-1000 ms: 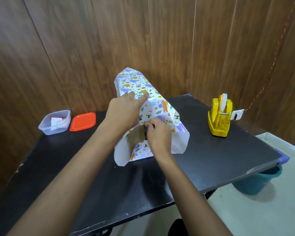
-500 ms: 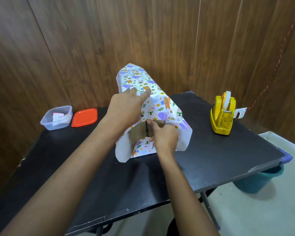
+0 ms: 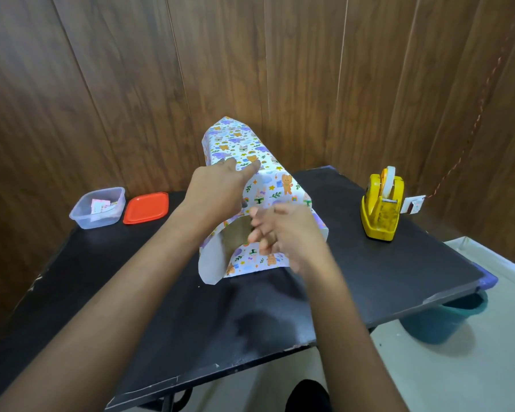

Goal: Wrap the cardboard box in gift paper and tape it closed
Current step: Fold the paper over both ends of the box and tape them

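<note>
Your left hand [image 3: 219, 193] lies flat on top of the parcel. Its fingers are straight and reach forward over the gift paper [image 3: 244, 144], pressing it onto the cardboard box [image 3: 238, 233] beneath. Your right hand [image 3: 283, 233] is at the near, open end of the parcel, in front of the right flap. It is blurred, but the fingers look loosely spread and point left, gripping nothing that can be made out — whether they touch the paper cannot be told.

The box lies lengthwise, pointing away from you, near the middle of the black table [image 3: 369, 278]. Paper covers its top and sides. At the near end the brown cardboard shows bare inside the tunnel of paper. The left flap curls outward with its white side showing, and a printed flap lies flat on the table below the opening.

The yellow tape dispenser [image 3: 381, 209] stands well to the right of the parcel, near the table's right edge, with a roll upright in it. At the far left of the table a clear plastic container [image 3: 97, 215] holding small bits of paper sits just beside a red lid [image 3: 146, 208] — the two are almost touching. A teal bin [image 3: 446, 322] shows on the floor below the table's right corner.
</note>
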Motion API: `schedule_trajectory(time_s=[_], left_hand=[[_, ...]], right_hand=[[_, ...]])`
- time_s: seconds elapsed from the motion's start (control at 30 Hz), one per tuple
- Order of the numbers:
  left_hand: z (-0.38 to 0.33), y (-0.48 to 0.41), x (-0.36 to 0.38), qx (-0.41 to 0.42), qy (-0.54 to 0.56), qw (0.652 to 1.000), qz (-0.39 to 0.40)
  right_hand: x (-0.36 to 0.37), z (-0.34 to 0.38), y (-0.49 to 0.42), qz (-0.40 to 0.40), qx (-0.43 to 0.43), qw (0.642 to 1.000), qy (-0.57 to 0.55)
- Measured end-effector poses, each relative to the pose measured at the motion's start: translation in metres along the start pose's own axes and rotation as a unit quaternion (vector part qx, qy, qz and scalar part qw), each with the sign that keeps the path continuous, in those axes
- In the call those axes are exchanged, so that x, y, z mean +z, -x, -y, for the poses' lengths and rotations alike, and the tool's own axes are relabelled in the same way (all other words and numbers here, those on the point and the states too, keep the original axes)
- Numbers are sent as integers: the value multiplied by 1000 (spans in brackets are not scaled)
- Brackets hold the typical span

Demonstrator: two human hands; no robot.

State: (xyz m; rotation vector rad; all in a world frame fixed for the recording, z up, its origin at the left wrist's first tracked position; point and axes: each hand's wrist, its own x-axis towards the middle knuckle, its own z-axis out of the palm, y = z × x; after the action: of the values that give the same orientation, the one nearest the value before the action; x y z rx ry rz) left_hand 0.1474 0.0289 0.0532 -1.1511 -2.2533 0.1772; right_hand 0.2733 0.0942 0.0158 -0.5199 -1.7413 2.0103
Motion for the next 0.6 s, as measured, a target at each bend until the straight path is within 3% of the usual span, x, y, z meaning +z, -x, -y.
schedule_trajectory(time_s=[0.1,0.2,0.3,0.37,0.43,0.5,0.6], left_hand=[[-1,-1,2,1,-2,1000,2],[1,-2,6,-3,2,1000,1],[3,-2,8,-16,15,1000,-2],[1,-2,9,-18,17,1000,-2],[-1,-2,10,-20,20,1000,-2],[0,-2,10,-22,22,1000,-4],[0,-2,10,-25,15,1000,1]], right_hand=[[-29,32,1,-39,-74,996,-30],[-78,39,-32,-202,-148,967,37],[-129,12,-80,-383,-92,875,280],[-156,-17,-100,-439,-15,811,387],[-170,-41,-108,-471,8,777,418],[-177,-56,-113,-483,2,770,417],[-185,-64,-122,-472,1,803,365]])
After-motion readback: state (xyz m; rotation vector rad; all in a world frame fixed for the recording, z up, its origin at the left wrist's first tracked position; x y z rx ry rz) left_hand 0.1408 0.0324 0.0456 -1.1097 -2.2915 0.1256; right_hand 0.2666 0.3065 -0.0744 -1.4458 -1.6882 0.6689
